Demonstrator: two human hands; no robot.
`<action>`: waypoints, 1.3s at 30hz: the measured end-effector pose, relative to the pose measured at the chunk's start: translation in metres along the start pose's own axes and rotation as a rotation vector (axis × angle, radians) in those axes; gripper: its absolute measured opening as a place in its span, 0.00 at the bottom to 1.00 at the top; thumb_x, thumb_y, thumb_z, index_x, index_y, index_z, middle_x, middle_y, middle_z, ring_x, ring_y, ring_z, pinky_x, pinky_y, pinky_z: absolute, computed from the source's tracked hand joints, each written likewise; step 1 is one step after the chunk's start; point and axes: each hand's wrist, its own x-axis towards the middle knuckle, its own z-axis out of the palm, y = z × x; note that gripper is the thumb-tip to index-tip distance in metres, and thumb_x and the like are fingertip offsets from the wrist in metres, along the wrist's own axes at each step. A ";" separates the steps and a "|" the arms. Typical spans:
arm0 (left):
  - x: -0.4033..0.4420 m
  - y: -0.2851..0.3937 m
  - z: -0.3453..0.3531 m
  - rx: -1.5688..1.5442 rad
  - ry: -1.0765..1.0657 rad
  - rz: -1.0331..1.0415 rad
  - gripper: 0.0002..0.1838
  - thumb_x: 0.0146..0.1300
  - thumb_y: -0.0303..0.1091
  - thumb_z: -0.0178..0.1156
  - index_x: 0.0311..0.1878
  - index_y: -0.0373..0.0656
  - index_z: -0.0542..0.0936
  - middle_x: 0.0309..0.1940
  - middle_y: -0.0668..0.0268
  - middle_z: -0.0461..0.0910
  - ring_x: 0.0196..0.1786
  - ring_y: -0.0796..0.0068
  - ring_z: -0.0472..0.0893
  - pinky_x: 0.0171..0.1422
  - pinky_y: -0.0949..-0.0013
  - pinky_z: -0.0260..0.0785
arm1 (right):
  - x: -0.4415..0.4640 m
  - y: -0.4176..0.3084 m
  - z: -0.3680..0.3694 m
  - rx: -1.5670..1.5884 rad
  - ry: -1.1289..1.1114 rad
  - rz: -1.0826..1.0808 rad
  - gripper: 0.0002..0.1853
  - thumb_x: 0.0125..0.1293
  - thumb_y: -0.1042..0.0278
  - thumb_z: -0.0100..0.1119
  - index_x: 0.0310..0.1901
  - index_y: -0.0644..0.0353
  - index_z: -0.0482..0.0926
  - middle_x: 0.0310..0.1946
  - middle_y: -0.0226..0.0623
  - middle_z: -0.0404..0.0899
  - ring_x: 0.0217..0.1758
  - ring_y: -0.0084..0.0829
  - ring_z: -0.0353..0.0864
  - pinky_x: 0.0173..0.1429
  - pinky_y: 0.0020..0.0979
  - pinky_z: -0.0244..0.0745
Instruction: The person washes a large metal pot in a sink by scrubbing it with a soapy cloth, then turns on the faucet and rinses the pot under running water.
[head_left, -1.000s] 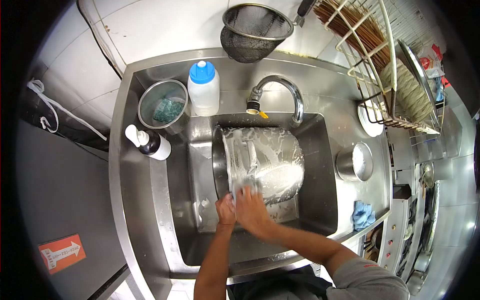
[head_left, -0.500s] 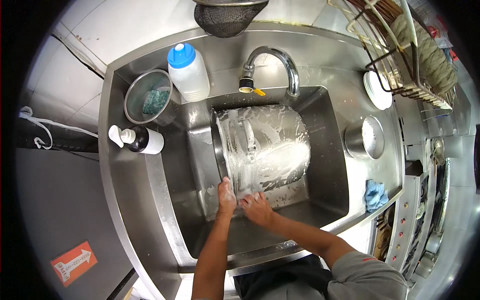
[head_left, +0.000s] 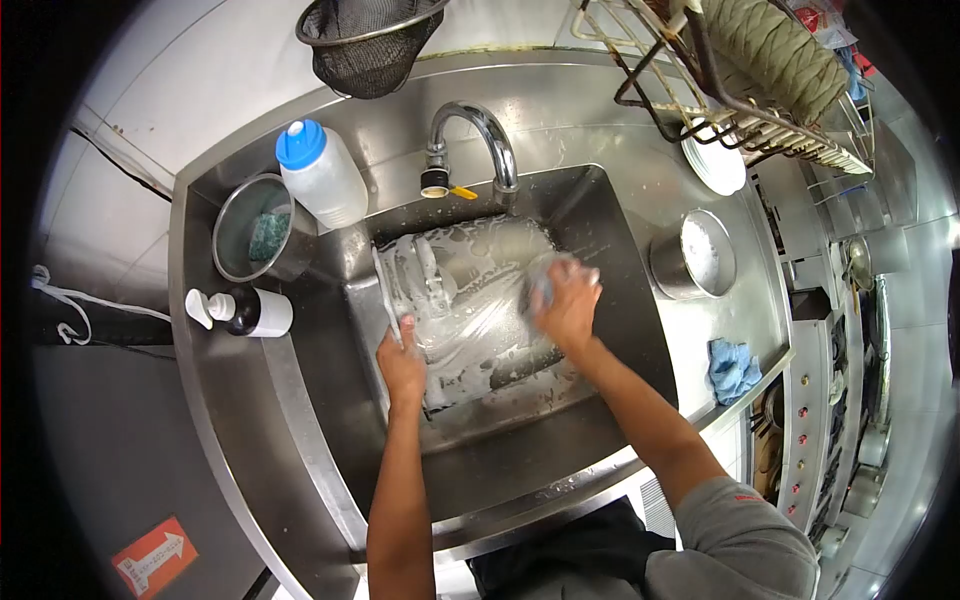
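Observation:
A large soapy metal stockpot (head_left: 470, 290) lies on its side in the sink basin, its rim to the left and a side handle (head_left: 432, 275) facing up. My left hand (head_left: 402, 370) grips the pot's rim at the near left, thumb up along the edge. At the pot's base end, my right hand (head_left: 568, 310) presses a grey-blue scouring pad (head_left: 542, 280) against the foamy wall. Motion blurs the pad, and the fingers partly cover it. The pot's inside is hidden from view.
A chrome faucet (head_left: 475, 125) arches behind the pot. On the left ledge are a blue-capped bottle (head_left: 325, 180), a metal pot (head_left: 230, 240) holding a green scourer, and a pump bottle (head_left: 255, 312). A metal bowl (head_left: 690, 265) and blue cloth (head_left: 733, 370) lie right; a wire rack (head_left: 730, 110) hangs above.
My right hand has gone from the near side by the rim to the pot's base end, where a pad shows under it. My left hand stays at the rim. The camera view has shifted.

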 end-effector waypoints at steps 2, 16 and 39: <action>-0.006 -0.002 -0.002 0.082 0.005 0.017 0.27 0.72 0.51 0.51 0.40 0.29 0.79 0.27 0.43 0.78 0.32 0.50 0.79 0.43 0.55 0.69 | -0.021 -0.006 0.053 -0.060 0.174 -0.107 0.23 0.60 0.59 0.54 0.51 0.68 0.72 0.48 0.56 0.75 0.49 0.52 0.75 0.48 0.60 0.71; -0.102 -0.021 0.002 0.148 0.168 0.186 0.22 0.73 0.43 0.52 0.31 0.30 0.75 0.18 0.54 0.72 0.23 0.68 0.69 0.32 0.58 0.64 | -0.005 -0.011 0.005 0.251 -0.093 -0.354 0.21 0.53 0.57 0.62 0.48 0.54 0.80 0.46 0.42 0.76 0.54 0.47 0.72 0.58 0.50 0.67; -0.026 0.011 0.006 0.080 -0.023 -0.106 0.24 0.72 0.50 0.53 0.45 0.32 0.80 0.29 0.48 0.81 0.33 0.60 0.79 0.43 0.59 0.70 | 0.057 0.251 -0.081 -0.150 -0.280 0.240 0.22 0.54 0.61 0.61 0.52 0.53 0.82 0.50 0.53 0.80 0.53 0.50 0.80 0.61 0.44 0.72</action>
